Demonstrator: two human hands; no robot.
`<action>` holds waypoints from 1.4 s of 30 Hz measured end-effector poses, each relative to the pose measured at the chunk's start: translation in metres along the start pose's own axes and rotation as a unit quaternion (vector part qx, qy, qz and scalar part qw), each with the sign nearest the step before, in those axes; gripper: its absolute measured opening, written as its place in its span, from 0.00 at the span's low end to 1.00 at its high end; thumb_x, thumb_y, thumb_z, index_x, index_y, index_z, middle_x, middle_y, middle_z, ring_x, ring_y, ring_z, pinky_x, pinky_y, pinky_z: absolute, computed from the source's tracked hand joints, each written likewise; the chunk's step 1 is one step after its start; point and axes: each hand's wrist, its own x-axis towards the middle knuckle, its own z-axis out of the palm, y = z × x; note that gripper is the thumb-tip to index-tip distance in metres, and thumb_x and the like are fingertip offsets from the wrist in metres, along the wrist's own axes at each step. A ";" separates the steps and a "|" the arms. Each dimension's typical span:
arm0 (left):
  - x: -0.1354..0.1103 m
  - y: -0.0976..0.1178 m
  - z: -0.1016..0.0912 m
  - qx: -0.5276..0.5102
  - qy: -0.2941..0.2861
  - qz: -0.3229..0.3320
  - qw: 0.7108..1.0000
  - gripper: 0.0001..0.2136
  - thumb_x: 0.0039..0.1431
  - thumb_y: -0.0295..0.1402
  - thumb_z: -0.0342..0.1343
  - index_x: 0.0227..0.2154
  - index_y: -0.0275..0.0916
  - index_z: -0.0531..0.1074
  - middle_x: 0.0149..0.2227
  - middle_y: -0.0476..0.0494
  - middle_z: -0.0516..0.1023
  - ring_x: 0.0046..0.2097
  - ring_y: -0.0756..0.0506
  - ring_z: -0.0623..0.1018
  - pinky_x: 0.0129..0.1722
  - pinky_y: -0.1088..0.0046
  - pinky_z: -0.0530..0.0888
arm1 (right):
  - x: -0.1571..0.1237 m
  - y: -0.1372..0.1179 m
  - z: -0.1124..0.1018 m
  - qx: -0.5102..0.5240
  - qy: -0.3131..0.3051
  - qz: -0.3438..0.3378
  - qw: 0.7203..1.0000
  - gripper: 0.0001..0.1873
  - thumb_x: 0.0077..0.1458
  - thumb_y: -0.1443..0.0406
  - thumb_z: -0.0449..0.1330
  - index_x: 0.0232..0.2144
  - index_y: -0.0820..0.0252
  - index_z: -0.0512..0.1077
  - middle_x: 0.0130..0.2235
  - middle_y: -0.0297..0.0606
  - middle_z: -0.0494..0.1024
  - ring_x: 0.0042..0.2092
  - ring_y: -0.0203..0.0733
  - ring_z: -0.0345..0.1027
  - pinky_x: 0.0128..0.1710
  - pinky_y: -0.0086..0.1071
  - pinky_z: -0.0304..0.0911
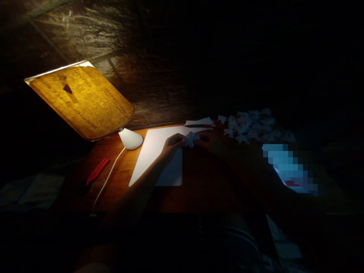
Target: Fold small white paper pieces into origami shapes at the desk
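Note:
A small folded white paper piece (191, 139) is pinched between my two hands above the wooden table (122, 178). My left hand (172, 145) grips its left side with closed fingers. My right hand (209, 140) lies in shadow and holds its right side. Under my left forearm lie white paper sheets (155, 151). A heap of several finished folded paper pieces (250, 127) sits just beyond my right hand.
A lit lamp with a yellow printed shade (82, 100) and white base (131, 139) stands at the left, its cord (106, 182) trailing toward me. A red-handled tool (97, 171) lies near the cord. A glowing screen (290, 167) lies at the right. A pen (199, 125) rests on paper at the back.

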 end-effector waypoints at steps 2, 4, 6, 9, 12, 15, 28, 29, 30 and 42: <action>0.001 -0.001 -0.001 0.007 0.001 -0.007 1.000 0.18 0.48 0.45 0.71 0.27 0.37 0.72 0.26 0.49 0.74 0.29 0.50 0.72 0.31 0.74 0.67 | 0.000 -0.001 0.000 0.009 -0.001 -0.005 1.000 0.15 0.54 0.53 0.61 0.32 0.58 0.78 0.33 0.38 0.79 0.39 0.46 0.70 0.39 0.36 0.66; 0.002 -0.001 -0.002 0.003 -0.001 -0.008 1.000 0.17 0.49 0.44 0.70 0.27 0.37 0.72 0.25 0.50 0.74 0.29 0.51 0.71 0.31 0.75 0.67 | 0.000 -0.002 -0.001 0.017 -0.005 -0.010 1.000 0.16 0.53 0.52 0.62 0.31 0.58 0.77 0.32 0.38 0.79 0.38 0.45 0.70 0.39 0.36 0.66; 0.002 -0.002 -0.003 -0.007 -0.005 -0.003 1.000 0.16 0.50 0.43 0.70 0.27 0.37 0.72 0.25 0.50 0.74 0.28 0.52 0.71 0.31 0.75 0.66 | -0.001 -0.005 -0.002 0.013 -0.009 -0.009 1.000 0.16 0.54 0.52 0.61 0.30 0.59 0.77 0.32 0.38 0.78 0.38 0.45 0.70 0.38 0.36 0.65; 0.002 -0.003 -0.004 -0.019 -0.009 0.002 1.000 0.14 0.51 0.42 0.69 0.27 0.36 0.74 0.25 0.50 0.75 0.28 0.52 0.71 0.31 0.76 0.66 | -0.003 -0.010 -0.004 -0.001 -0.001 0.007 1.000 0.15 0.54 0.53 0.62 0.30 0.59 0.77 0.32 0.38 0.78 0.37 0.44 0.70 0.36 0.35 0.64; 0.001 -0.004 -0.004 -0.020 -0.013 0.002 1.000 0.14 0.52 0.42 0.70 0.27 0.36 0.75 0.25 0.49 0.76 0.28 0.52 0.72 0.31 0.76 0.67 | -0.004 -0.011 -0.004 0.021 0.008 0.025 0.999 0.14 0.52 0.53 0.64 0.30 0.58 0.77 0.32 0.37 0.78 0.35 0.43 0.68 0.34 0.33 0.63; 0.001 -0.004 -0.003 -0.010 -0.008 0.003 1.000 0.15 0.51 0.43 0.70 0.29 0.36 0.76 0.26 0.49 0.77 0.29 0.52 0.73 0.32 0.76 0.68 | -0.003 -0.007 -0.004 0.073 0.015 0.015 0.997 0.16 0.49 0.52 0.66 0.28 0.59 0.76 0.30 0.36 0.76 0.33 0.41 0.66 0.33 0.32 0.62; 0.009 -0.015 -0.012 -0.062 0.046 0.019 0.997 0.20 0.53 0.51 0.67 0.35 0.37 0.77 0.31 0.47 0.75 0.34 0.50 0.76 0.33 0.75 0.73 | 0.005 0.012 -0.005 0.100 0.048 -0.059 0.992 0.19 0.51 0.49 0.68 0.31 0.59 0.80 0.33 0.41 0.82 0.37 0.46 0.74 0.37 0.37 0.69; 0.009 -0.015 -0.012 -0.062 0.040 0.016 0.997 0.21 0.53 0.52 0.66 0.35 0.37 0.77 0.32 0.47 0.75 0.34 0.50 0.76 0.34 0.74 0.74 | 0.005 0.013 -0.006 0.097 0.049 -0.059 0.992 0.18 0.51 0.50 0.68 0.32 0.59 0.81 0.34 0.42 0.82 0.37 0.46 0.74 0.38 0.38 0.69; 0.008 -0.015 -0.012 -0.061 0.036 0.013 0.997 0.21 0.53 0.52 0.66 0.35 0.37 0.76 0.32 0.46 0.75 0.34 0.50 0.76 0.33 0.74 0.74 | 0.006 0.014 -0.006 0.092 0.050 -0.060 0.993 0.16 0.52 0.52 0.67 0.32 0.58 0.81 0.35 0.42 0.83 0.38 0.46 0.75 0.39 0.38 0.70; 0.005 -0.014 -0.013 0.002 -0.006 0.001 1.000 0.23 0.42 0.37 0.75 0.40 0.38 0.74 0.41 0.46 0.77 0.34 0.51 0.76 0.31 0.78 0.71 | 0.006 0.013 -0.003 0.153 0.011 -0.027 0.988 0.09 0.52 0.62 0.63 0.33 0.56 0.83 0.39 0.40 0.85 0.42 0.46 0.77 0.50 0.43 0.69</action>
